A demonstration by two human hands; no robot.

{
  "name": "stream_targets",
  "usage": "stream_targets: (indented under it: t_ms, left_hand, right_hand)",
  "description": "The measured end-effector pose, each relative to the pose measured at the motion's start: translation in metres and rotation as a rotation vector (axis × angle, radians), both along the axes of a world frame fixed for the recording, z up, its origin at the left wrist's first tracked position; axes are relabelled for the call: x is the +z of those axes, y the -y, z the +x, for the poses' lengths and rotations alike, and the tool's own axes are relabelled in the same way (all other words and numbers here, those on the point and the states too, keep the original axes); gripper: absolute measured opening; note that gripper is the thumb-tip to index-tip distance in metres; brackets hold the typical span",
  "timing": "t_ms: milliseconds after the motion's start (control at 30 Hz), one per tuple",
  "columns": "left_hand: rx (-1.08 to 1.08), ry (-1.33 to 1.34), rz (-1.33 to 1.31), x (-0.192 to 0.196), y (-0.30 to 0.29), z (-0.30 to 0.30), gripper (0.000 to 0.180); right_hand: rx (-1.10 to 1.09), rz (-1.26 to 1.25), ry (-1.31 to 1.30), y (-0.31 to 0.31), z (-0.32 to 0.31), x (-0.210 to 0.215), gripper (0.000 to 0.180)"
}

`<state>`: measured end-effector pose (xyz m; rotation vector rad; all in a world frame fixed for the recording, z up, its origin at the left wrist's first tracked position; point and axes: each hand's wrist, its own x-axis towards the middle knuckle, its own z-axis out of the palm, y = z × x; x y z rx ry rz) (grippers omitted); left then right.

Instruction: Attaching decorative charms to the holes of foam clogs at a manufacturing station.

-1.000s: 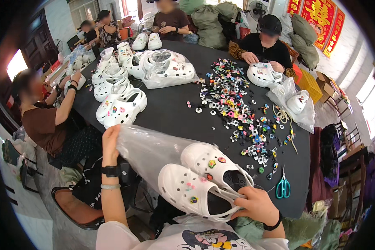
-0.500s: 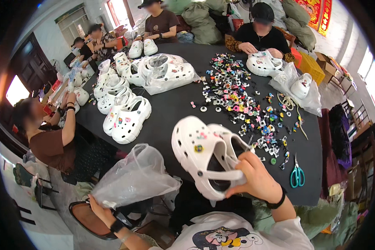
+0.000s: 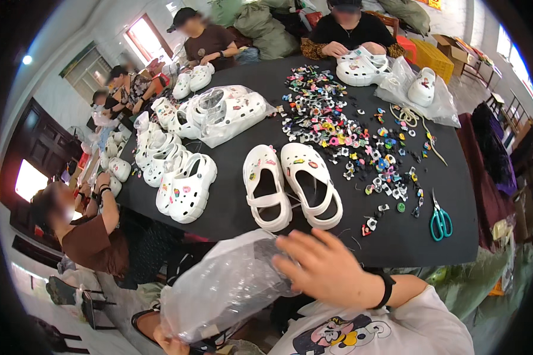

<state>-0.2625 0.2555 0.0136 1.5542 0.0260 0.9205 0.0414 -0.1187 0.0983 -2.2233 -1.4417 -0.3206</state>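
My left hand [image 3: 170, 338], low in the view, grips one end of a clear plastic bag [image 3: 219, 284]; the bag partly covers its fingers. My right hand [image 3: 331, 269] is by the other end of the bag, fingers stretched out and slightly blurred. Whether its fingertips touch the plastic I cannot tell. Just beyond, two white clogs with colourful charms, a left one [image 3: 256, 155] and a right one [image 3: 300, 155], stand side by side on the black table [image 3: 249, 127], their heel straps toward me.
Loose charms [image 3: 337, 124] cover the table's right middle. Teal-handled scissors [image 3: 440, 225] lie near the right edge. More white clogs [image 3: 186, 189] stand at left, beside a bagged pair [image 3: 228, 112]. A co-worker across handles a clog [image 3: 361, 66]; others sit at left.
The pair of clogs has left my right hand and stands on the table. My right hand has moved down and left to the bag, which my left hand still holds.
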Motion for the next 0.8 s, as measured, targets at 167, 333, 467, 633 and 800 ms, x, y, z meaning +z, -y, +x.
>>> stream_targets:
  t_ms: [167, 333, 467, 633, 800]
  left_hand:
    - [-0.162, 0.106, 0.187, 0.033, 0.055, 0.073, 0.023]
    - [0.019, 0.045, 0.067, 0.045, 0.088, 0.122, 0.025]
    - [0.210, -0.016, -0.047, 0.041, 0.101, 0.138, 0.029]
    - [0.392, -0.443, 0.141, 0.001, 0.068, 0.136, 0.034]
    - [-0.110, -0.790, 0.096, -0.001, 0.177, 0.188, 0.041]
  right_hand:
    - [0.315, 0.110, -0.140, -0.039, -0.018, -0.043, 0.088]
    - [0.322, 0.212, -0.561, -0.056, -0.009, -0.123, 0.075]
    - [0.554, 0.465, -0.827, -0.053, -0.016, -0.130, 0.031]
    - [0.839, 0.558, -0.807, -0.047, -0.030, -0.100, 0.026]
    - [0.742, 0.790, -0.583, -0.049, -0.019, -0.106, 0.022]
